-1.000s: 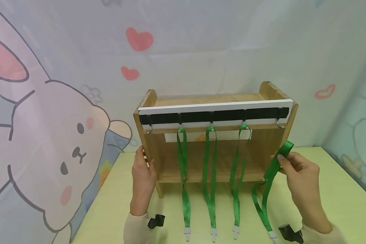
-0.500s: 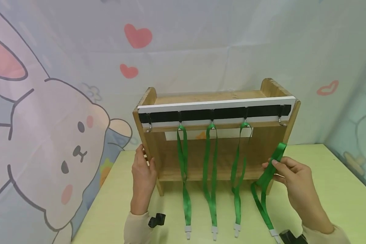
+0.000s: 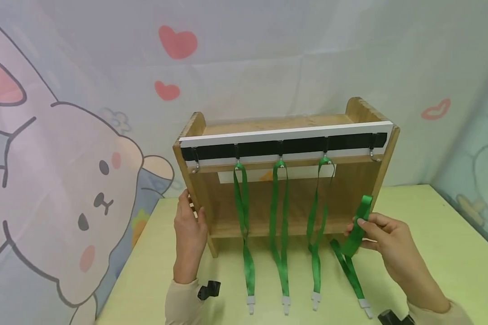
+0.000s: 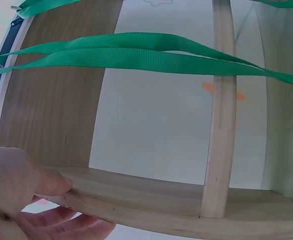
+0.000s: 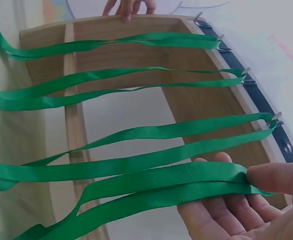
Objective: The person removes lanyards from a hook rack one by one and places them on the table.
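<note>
My left hand grips the left side panel of a small wooden shelf. Seen from the left wrist, the thumb lies on the panel's inner side, the other fingers outside it. At the shelf's right front, my right hand pinches a green lanyard between thumb and fingers, near its looped top end. Its white clip hangs low over the table. In the right wrist view this lanyard runs as two flat straps across the fingers. Three similar green lanyards hang from the shelf's middle hooks.
A black strip on a white board along the shelf's top front carries several metal hooks. The far-left hook and far-right hook are bare. The shelf stands on a pale yellow-green table, before a cartoon-printed backdrop.
My right hand has moved left and slightly down, bringing the lanyard's loop in front of the shelf's right side panel. The left hand keeps its grip on the shelf.
</note>
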A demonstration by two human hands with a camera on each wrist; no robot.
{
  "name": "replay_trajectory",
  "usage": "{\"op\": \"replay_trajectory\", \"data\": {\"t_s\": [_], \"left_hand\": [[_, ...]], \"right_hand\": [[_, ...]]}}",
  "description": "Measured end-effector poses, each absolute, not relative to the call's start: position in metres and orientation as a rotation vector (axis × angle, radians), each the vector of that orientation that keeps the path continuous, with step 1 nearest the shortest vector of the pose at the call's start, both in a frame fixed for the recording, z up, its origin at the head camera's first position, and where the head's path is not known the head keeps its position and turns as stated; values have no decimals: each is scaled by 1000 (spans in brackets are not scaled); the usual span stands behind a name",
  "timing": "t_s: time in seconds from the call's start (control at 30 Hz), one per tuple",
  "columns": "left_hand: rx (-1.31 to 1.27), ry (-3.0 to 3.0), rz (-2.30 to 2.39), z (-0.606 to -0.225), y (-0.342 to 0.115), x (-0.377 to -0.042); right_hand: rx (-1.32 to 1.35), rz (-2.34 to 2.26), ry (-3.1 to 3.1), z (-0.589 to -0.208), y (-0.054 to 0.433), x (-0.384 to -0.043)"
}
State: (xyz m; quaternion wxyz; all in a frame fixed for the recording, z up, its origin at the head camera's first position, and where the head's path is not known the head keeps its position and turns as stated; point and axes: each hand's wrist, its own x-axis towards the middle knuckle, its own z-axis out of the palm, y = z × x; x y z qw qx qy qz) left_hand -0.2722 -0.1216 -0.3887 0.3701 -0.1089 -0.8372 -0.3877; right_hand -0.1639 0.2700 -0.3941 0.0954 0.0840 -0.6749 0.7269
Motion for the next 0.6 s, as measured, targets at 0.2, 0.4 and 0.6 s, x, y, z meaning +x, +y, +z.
{"op": "replay_trajectory", "data": {"t_s": [0.2, 0.4, 0.6], "left_hand": [[-271, -2153, -993, -389, -122, -273], [-266, -2162, -990, -389, -122, -272], [-268, -2172, -992, -387, -121, -272]], "right_hand": [[310, 2165, -2132, -403, 269, -166], [269, 2147, -2235, -413, 272, -165], [224, 2156, -2297, -421, 277, -161]]}}
